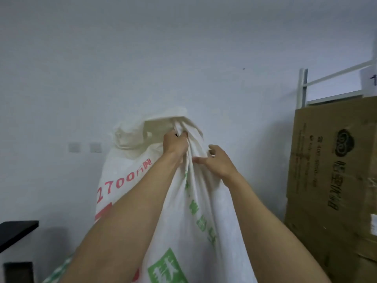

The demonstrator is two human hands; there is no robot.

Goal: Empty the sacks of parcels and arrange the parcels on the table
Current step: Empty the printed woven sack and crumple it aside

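Note:
A tall white woven sack (195,211) with red and green print stands upright in front of me, held up against the white wall. My left hand (175,142) grips the gathered cloth near the sack's top end. My right hand (216,160) is just below and to the right, its fingers curled into a fold of the same cloth. The sack's top (132,133) flops over to the left. No parcels show; whatever is inside is hidden.
Large brown cardboard boxes (330,180) are stacked at the right, with a white metal rack (302,86) behind them. A dark table edge (16,229) juts in at the lower left. Two wall switches (84,147) sit on the wall.

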